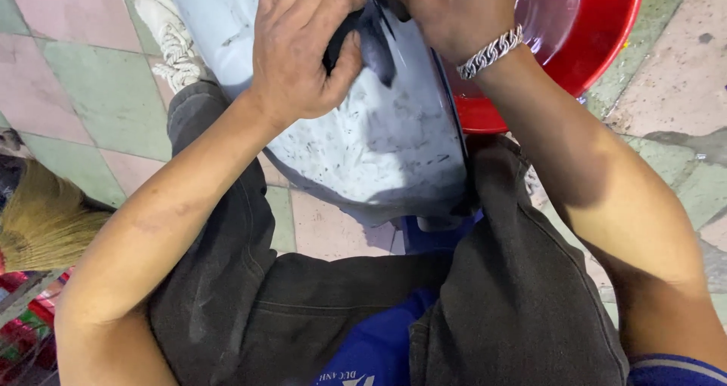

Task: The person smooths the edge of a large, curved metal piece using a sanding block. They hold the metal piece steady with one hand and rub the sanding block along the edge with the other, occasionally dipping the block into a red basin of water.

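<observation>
Under both hands, a large pale grey-white curved panel [371, 140] lay across the person's lap, scuffed and speckled with dark marks. Left hand [303, 49] was curled over the panel's upper part, thumb pressing a dark grey pad [376, 49] (cloth or abrasive, couldn't tell which) against the surface. Right hand [454, 11] was closed around the panel's dark edge just beside the left, fingers folded over and mostly hidden at the frame top; what exactly it pinched wasn't visible.

Step in hand, as I read it: rubbing or cleaning the panel near its top edge, the right hand steadying while the left worked the pad. Next move would call for firm thumb pressure and a braced panel so it didn't slide off the knees.

Beyond the right hand sat a red basin [598, 30], looking like it held water, touching or just behind the panel's edge.

Counts:
- panel: one
- dark pad: one
- red basin: one
- silver chain bracelet [491, 51]: one, on the right wrist
- white laced shoe [173, 41]: one, left of the left hand
- straw broom head [45, 219]: one, well off to the left of the left forearm
- hands: two, same person
</observation>
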